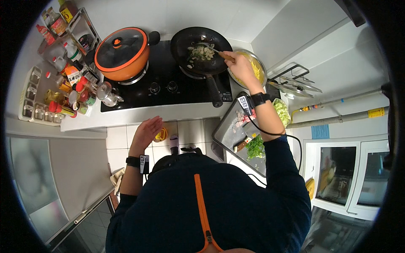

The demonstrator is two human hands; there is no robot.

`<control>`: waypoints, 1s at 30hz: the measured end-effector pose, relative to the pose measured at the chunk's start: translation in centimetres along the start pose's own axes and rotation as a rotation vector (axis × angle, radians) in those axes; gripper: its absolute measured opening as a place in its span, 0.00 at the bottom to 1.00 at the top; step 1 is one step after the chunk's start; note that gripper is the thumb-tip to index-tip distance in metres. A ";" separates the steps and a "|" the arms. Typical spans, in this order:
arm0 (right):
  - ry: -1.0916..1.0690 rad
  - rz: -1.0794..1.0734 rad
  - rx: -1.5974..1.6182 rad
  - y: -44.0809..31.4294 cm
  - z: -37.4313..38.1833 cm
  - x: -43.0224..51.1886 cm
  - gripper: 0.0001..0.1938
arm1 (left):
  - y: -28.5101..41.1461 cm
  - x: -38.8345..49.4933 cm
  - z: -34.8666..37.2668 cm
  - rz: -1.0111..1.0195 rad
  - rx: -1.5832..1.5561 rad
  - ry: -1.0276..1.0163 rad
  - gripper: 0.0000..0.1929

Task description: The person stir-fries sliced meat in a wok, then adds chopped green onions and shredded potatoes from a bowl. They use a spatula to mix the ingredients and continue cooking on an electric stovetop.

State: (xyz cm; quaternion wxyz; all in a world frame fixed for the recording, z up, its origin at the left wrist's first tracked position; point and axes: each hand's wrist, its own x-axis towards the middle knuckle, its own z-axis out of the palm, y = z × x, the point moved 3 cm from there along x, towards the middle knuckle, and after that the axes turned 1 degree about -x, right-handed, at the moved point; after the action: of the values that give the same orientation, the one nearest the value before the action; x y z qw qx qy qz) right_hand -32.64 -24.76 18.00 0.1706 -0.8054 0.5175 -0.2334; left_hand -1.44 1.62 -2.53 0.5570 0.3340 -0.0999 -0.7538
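Note:
My right hand (243, 68) grips the wooden handle of a metal cooking utensil (226, 57), either a spatula or a spoon. Its head rests among chopped pale and green food (202, 53) in a black wok (183, 34). The wok sits on the right burner of a black glass gas hob (164, 69), its dark handle towards me. Below the counter's front edge, my left hand (147, 131) is held out flat and empty. Beneath my right forearm, a metal bowl (265, 71) of yellow shredded food (255, 69) stands beside the wok.
An orange lidded pot (126, 74) covers the left burner. Sauce bottles and spice jars (87, 95) crowd the left counter. To the right, a grey tray (226, 139) carries a cleaver (243, 144), chopped greens (255, 148) and pink pieces. Pot lids (291, 86) stand in a rack by the wall.

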 end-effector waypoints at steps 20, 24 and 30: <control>-0.067 -0.005 -0.024 -6.6 -3.0 -4.0 0.16 | 0.2 -0.4 -7.2 0.101 -0.194 0.206 0.26; -0.017 -0.016 -0.097 -4.5 -1.5 -1.2 0.16 | -0.1 -0.6 -7.7 0.069 -0.329 0.200 0.27; 0.095 -0.031 -0.034 -0.3 -0.1 2.0 0.17 | -0.5 -1.4 -6.1 0.056 -0.287 0.234 0.25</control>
State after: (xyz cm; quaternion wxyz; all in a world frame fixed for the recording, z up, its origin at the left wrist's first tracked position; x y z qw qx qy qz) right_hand -31.74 -26.48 18.60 0.1284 -0.8040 0.5166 -0.2649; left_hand 2.19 4.40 -6.85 0.6276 0.3336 0.0647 -0.7004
